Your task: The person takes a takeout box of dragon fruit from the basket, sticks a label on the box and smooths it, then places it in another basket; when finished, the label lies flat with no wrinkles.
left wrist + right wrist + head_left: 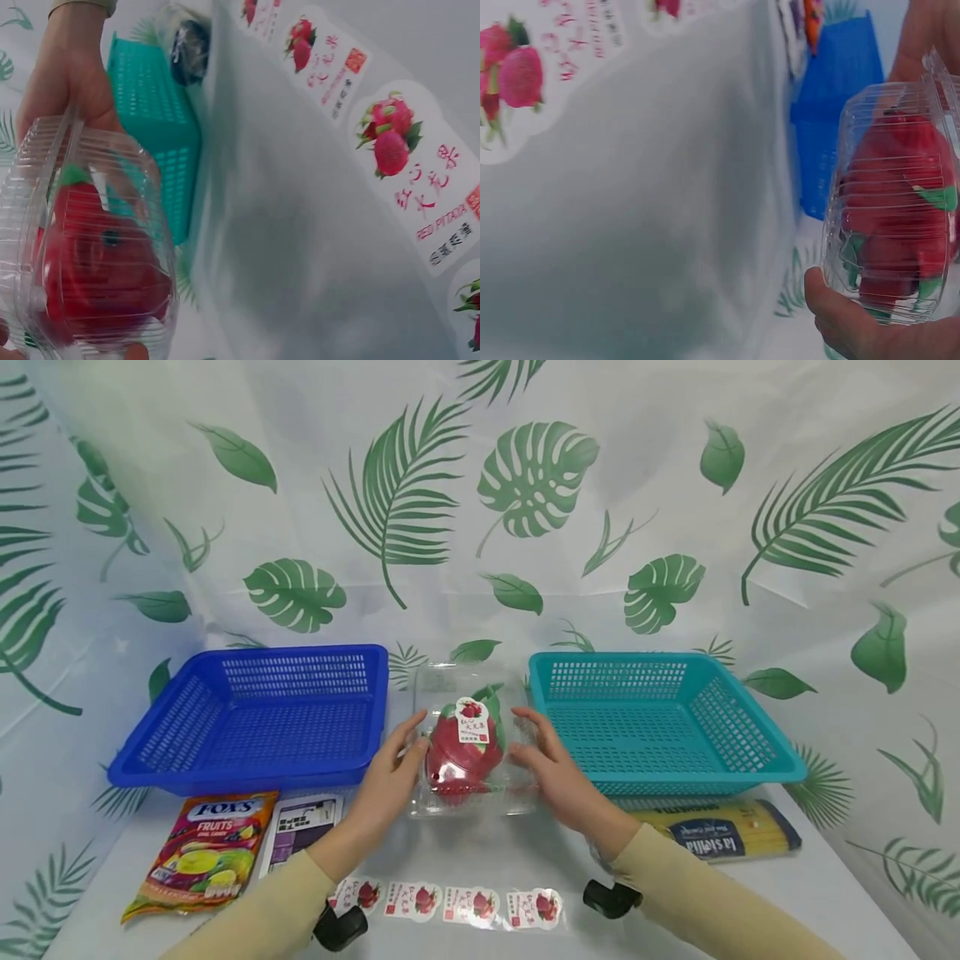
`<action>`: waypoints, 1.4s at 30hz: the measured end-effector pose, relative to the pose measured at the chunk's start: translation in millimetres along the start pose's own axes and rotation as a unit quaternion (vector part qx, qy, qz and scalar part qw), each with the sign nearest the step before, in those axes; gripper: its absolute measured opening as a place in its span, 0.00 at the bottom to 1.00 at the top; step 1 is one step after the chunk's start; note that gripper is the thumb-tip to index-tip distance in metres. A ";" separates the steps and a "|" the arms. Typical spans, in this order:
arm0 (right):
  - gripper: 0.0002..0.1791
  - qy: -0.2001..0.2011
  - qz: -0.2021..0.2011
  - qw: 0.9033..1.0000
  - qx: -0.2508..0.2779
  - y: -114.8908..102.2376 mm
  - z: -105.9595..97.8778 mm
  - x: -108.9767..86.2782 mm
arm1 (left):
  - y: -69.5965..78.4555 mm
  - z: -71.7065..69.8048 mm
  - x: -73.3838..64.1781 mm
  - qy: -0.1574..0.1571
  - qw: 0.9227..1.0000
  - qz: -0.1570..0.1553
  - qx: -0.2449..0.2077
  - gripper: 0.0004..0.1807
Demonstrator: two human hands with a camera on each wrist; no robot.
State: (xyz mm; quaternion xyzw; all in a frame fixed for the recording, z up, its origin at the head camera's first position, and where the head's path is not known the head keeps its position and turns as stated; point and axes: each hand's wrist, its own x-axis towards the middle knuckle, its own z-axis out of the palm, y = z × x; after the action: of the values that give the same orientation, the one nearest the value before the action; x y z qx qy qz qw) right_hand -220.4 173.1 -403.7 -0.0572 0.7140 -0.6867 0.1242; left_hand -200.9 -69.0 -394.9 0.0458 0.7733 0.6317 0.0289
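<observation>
A clear plastic clamshell box (435, 681) is held between my two hands, tilted toward the head camera. Inside lie red dragon fruits (453, 760) with green tips, and a white dragon fruit sticker (473, 727) is on the lid. My left hand (392, 774) grips the box's left side, thumb on the near face. On the opposite side my right hand (557, 774) holds it with thumb and fingers. The left wrist view shows the ribbed side of the box close up, the red fruit (97, 262) behind it. Below the box lies a strip of matching stickers (471, 907).
A blue basket (247, 777) stands at the back left, a teal basket (675, 783) at the back right. In front of the blue one lie a Fox's candy bag (206, 852) and a purple-and-white packet (300, 827). A spaghetti pack (712, 831) lies before the teal basket.
</observation>
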 end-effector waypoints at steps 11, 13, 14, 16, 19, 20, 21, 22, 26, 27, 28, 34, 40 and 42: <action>0.29 0.012 -0.012 1.000 0.022 -23.9 -8.0 -4.5 | 13.7 -3.1 1.8 -0.027 0.999 0.027 -0.013 0.27; 0.29 0.010 -0.015 1.000 0.019 -26.8 -9.8 -5.3 | 16.0 -2.6 2.3 -0.029 0.999 0.031 -0.012 0.27; 0.28 0.008 -0.017 1.000 0.019 -28.3 -10.7 -5.8 | 17.4 -2.1 2.5 -0.030 0.999 0.032 -0.010 0.27; 0.28 0.001 -0.022 1.000 0.019 -32.0 -13.3 -7.9 | 19.8 -1.0 3.3 -0.033 0.999 0.036 -0.008 0.27; 0.28 -0.007 -0.031 0.999 0.022 -37.0 -19.1 -11.6 | 23.8 1.7 4.9 -0.044 0.998 0.048 -0.015 0.28; 0.29 -0.008 -0.034 0.999 0.022 -38.6 -21.4 -13.0 | 25.5 2.9 5.6 -0.049 0.997 0.052 -0.019 0.28; 0.29 -0.008 -0.037 0.999 0.022 -40.2 -23.9 -14.4 | 27.1 4.3 6.4 -0.053 0.997 0.057 -0.023 0.28; 0.29 -0.007 -0.039 0.999 0.021 -41.7 -26.3 -15.4 | 29.2 5.7 7.1 -0.056 0.996 0.060 -0.026 0.28; 0.30 -0.007 -0.050 0.999 0.018 -47.3 -36.4 -19.5 | 36.1 11.7 10.0 -0.065 0.995 0.072 -0.028 0.28; 0.30 -0.008 -0.053 0.998 0.017 -48.6 -39.1 -20.7 | 37.7 13.3 10.5 -0.067 0.995 0.074 -0.028 0.28; 0.30 -0.009 -0.056 0.998 0.015 -49.8 -41.9 -21.8 | 38.7 15.0 11.7 -0.070 0.994 0.075 -0.029 0.28; 0.31 -0.008 -0.064 0.998 0.007 -57.5 -59.4 -30.4 | 42.8 25.9 17.9 -0.089 0.991 0.083 -0.046 0.27; 0.30 0.015 -0.054 0.998 0.011 -66.0 -79.2 -39.1 | 41.5 40.3 24.2 -0.076 0.990 0.106 -0.051 0.25; 0.30 0.031 -0.052 0.998 0.012 -69.5 -86.6 -41.4 | 38.8 45.9 27.0 -0.059 0.991 0.105 -0.052 0.24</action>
State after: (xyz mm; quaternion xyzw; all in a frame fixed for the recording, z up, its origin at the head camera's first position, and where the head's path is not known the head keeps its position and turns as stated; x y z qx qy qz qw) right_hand -208.8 263.8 -328.2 -0.0710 0.7057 -0.7018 0.0668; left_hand -221.7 -13.7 -365.8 0.1622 0.7273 0.6668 0.0104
